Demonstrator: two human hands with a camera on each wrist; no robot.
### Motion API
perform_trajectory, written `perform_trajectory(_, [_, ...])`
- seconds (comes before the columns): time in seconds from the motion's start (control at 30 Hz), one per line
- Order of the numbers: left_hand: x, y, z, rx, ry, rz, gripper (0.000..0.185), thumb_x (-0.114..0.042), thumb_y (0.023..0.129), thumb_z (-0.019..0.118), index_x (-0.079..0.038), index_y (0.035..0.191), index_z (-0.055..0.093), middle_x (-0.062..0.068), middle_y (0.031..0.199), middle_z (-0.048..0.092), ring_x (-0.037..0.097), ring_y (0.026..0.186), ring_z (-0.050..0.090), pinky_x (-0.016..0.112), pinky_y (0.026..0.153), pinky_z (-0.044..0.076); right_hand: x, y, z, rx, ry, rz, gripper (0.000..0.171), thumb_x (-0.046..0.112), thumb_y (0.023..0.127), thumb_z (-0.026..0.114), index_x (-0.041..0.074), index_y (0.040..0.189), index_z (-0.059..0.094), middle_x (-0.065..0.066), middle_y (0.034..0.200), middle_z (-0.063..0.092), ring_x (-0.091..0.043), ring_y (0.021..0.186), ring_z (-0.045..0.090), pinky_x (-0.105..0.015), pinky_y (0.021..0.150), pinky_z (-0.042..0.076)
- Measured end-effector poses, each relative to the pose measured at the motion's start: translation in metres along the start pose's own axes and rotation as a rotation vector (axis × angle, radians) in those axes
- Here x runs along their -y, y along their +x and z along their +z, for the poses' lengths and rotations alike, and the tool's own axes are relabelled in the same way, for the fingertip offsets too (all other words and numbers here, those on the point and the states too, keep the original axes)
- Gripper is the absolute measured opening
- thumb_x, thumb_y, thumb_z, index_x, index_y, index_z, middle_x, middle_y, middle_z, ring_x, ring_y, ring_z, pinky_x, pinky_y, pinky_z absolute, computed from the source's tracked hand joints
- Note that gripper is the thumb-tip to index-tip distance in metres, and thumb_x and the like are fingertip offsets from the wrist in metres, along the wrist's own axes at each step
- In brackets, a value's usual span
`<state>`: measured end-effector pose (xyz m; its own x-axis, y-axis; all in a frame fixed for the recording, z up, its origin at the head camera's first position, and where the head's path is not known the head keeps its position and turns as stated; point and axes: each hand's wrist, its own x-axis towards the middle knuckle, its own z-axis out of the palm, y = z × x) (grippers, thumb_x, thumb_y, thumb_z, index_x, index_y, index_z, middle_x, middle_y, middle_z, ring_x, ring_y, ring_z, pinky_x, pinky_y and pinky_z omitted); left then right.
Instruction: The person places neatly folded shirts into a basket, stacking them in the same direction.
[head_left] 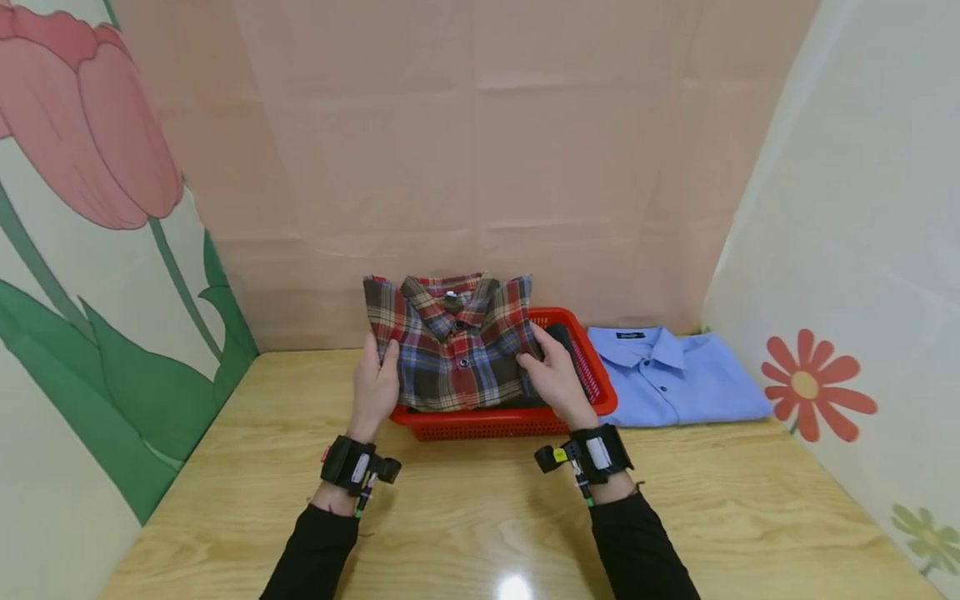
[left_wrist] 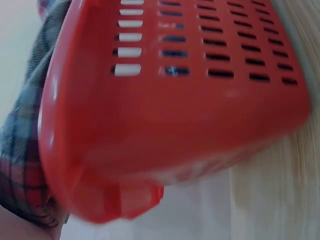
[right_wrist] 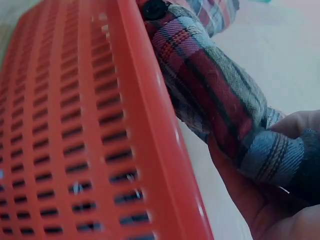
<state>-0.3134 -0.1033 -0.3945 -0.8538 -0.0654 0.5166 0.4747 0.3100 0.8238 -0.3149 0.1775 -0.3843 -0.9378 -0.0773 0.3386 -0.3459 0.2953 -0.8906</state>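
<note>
A folded plaid shirt (head_left: 457, 358) in red, blue and dark tones is held over a red plastic basket (head_left: 480, 427), collar toward the back wall. My left hand (head_left: 375, 379) grips its left side, thumb on top. On the opposite side my right hand (head_left: 558, 375) pinches the shirt's edge between thumb and fingers. The right wrist view shows that hand (right_wrist: 270, 195) around the folded plaid cloth (right_wrist: 215, 85), just outside the basket rim. In the left wrist view the basket wall (left_wrist: 150, 120) covers most of the picture, with plaid cloth (left_wrist: 25, 135) beyond the rim.
A folded light blue shirt (head_left: 667, 375) lies on the wooden table (head_left: 465, 517), right of the basket. Dark and patterned cloth (head_left: 581, 362) shows inside the basket's right part. A pinkish-brown covering hangs behind, and flower-printed panels stand at both sides.
</note>
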Motion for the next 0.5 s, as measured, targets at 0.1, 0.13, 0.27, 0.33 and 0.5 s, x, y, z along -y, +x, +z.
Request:
perform_trajectory(0.1, [0.000,0.001,0.006,0.085,0.030,-0.028,0.053,-0.031,0.107,0.037,-0.014,0.155,0.023,0.011,0.156,0.036,0.029,0.141,0.038,0.049,0.115,0.031,-0.004,0.002,-0.008,-0.036,-0.048,0.007,0.056,0.009,0.096,0.053,0.020,0.150,0.042,-0.009,0.145,0.051,-0.027,0.123,0.053,-0.050,0.102,0.045])
perform_trajectory(0.13, [0.000,0.001,0.008,0.107,0.054,-0.031,0.052,-0.032,0.107,0.036,-0.014,0.154,0.023,0.012,0.155,0.037,0.029,0.141,0.038,0.050,0.115,0.031,-0.005,0.002,-0.010,-0.046,-0.069,0.012,0.056,0.009,0.096,0.053,0.021,0.150,0.042,-0.008,0.144,0.052,-0.027,0.121,0.054,-0.050,0.101,0.046])
perform_trajectory(0.27, [0.004,0.002,0.015,0.187,0.181,-0.017,0.057,-0.036,0.107,0.033,-0.007,0.155,0.020,0.021,0.153,0.038,0.036,0.139,0.040,0.052,0.112,0.034,-0.009,0.002,-0.020,-0.075,-0.155,0.024,0.057,0.011,0.095,0.053,0.023,0.149,0.043,-0.010,0.140,0.056,-0.027,0.117,0.057,-0.049,0.099,0.047])
perform_trajectory(0.33, [0.006,0.003,0.019,0.211,0.252,-0.002,0.057,-0.035,0.108,0.034,-0.001,0.153,0.023,0.027,0.147,0.044,0.040,0.133,0.046,0.053,0.108,0.038,-0.012,0.001,-0.024,-0.083,-0.202,0.031,0.057,0.011,0.094,0.054,0.023,0.149,0.043,-0.011,0.139,0.057,-0.028,0.115,0.058,-0.048,0.097,0.047])
perform_trajectory(0.5, [0.015,0.005,0.020,0.239,0.378,0.047,0.051,-0.030,0.107,0.037,0.006,0.143,0.035,0.034,0.116,0.062,0.043,0.108,0.063,0.053,0.091,0.050,-0.017,0.002,-0.025,-0.099,-0.263,0.045,0.057,0.009,0.094,0.053,0.019,0.149,0.043,-0.014,0.141,0.055,-0.030,0.118,0.055,-0.049,0.099,0.044])
